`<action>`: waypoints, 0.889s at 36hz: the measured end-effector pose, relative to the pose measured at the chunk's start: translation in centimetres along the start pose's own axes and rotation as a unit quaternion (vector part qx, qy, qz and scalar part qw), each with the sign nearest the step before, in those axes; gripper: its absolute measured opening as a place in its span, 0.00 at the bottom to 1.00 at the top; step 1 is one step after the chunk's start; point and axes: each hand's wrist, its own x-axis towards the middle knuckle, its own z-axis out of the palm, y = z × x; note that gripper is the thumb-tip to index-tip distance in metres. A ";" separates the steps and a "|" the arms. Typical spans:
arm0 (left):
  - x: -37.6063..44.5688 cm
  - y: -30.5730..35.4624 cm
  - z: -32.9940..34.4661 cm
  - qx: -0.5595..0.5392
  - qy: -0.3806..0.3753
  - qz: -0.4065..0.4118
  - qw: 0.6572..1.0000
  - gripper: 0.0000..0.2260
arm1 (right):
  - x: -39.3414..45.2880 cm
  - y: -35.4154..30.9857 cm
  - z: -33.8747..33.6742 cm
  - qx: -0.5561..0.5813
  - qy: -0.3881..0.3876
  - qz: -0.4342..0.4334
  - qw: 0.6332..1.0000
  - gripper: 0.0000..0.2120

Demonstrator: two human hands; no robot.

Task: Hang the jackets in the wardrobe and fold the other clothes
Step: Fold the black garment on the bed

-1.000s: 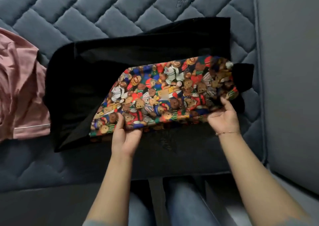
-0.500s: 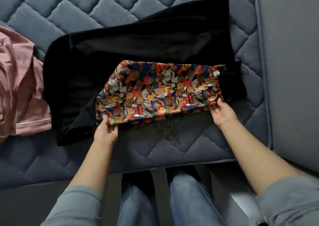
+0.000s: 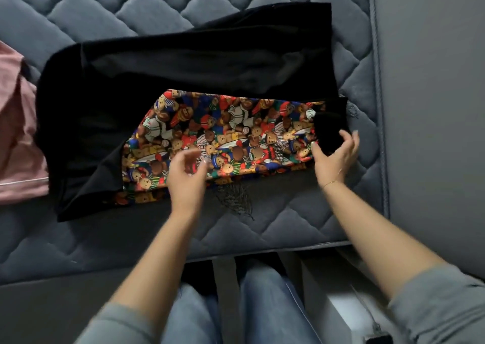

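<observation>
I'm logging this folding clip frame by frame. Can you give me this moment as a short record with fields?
surface: quilted blue-grey mattress
garment in work: black garment with teddy-bear print panel, lying spread flat
left hand: left hand over the print's near edge, fingers loosely spread, blurred, no grip visible
right hand: right hand with fingers curled round the black cuff at the print's right end
other clothing: pink garment at the left edge, partly out of frame
fold state: not yet folded compact
</observation>
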 end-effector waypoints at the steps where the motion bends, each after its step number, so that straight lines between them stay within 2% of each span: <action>1: 1.5 0.3 -0.6 0.026 0.002 0.018 1.000 0.10 | 1.4 0.1 -0.4 -0.007 -0.036 -0.023 0.999 0.33; 4: 6.3 -0.3 -3.3 0.132 0.079 0.025 0.988 0.16 | 5.4 -0.4 -1.4 -0.052 -0.139 -0.098 0.984 0.37; 6: 8.9 -1.3 -5.4 0.222 0.109 -0.016 0.969 0.21 | 7.6 -1.0 -1.5 -0.148 -0.179 -0.186 0.955 0.38; 8: 10.5 -2.5 -7.0 0.300 0.083 -0.072 0.948 0.27 | 9.3 -1.9 -1.0 -0.232 -0.229 -0.263 0.908 0.37; 10: 11.3 -3.5 -8.0 0.341 0.044 -0.113 0.932 0.31 | 10.6 -3.0 -0.3 -0.265 -0.288 -0.290 0.874 0.35; 14: 12.7 -4.4 -9.6 0.377 0.001 -0.119 0.918 0.27 | 12.7 -5.1 1.1 -0.361 -0.316 -0.316 0.818 0.34; 16: 12.9 -4.6 -10.2 0.383 -0.041 -0.101 0.917 0.21 | 13.7 -6.0 1.4 -0.398 -0.333 -0.312 0.796 0.32; 17: 12.8 -4.7 -10.5 0.356 -0.061 -0.089 0.928 0.17 | 14.1 -6.3 1.5 -0.397 -0.353 -0.303 0.791 0.29; 19: 12.1 -4.7 -11.3 0.263 -0.104 -0.074 0.956 0.10 | 14.7 -6.8 1.4 -0.365 -0.417 -0.285 0.782 0.18; 21: 11.4 -4.6 -12.4 0.193 -0.150 -0.083 0.966 0.05 | 15.2 -7.1 0.9 -0.331 -0.502 -0.259 0.756 0.11; 24: 11.1 -4.6 -13.8 0.150 -0.219 -0.088 0.960 0.02 | 15.8 -7.5 0.0 -0.289 -0.628 -0.157 0.705 0.13; 26: 11.2 -4.6 -14.5 0.138 -0.245 -0.085 0.956 0.04 | 16.0 -7.8 -0.6 -0.276 -0.677 -0.107 0.674 0.13; 28: 11.6 -4.7 -14.9 0.138 -0.243 -0.072 0.957 0.04 | 16.3 -7.8 -0.6 -0.254 -0.672 -0.102 0.688 0.13; 29: 11.9 -4.9 -15.0 0.148 -0.226 -0.056 0.961 0.02 | 16.4 -7.8 -0.4 -0.238 -0.651 -0.110 0.712 0.13; 32: 12.7 -5.5 -14.2 0.213 -0.136 0.001 0.967 0.08 | 16.4 -7.6 0.8 -0.253 -0.555 -0.178 0.772 0.11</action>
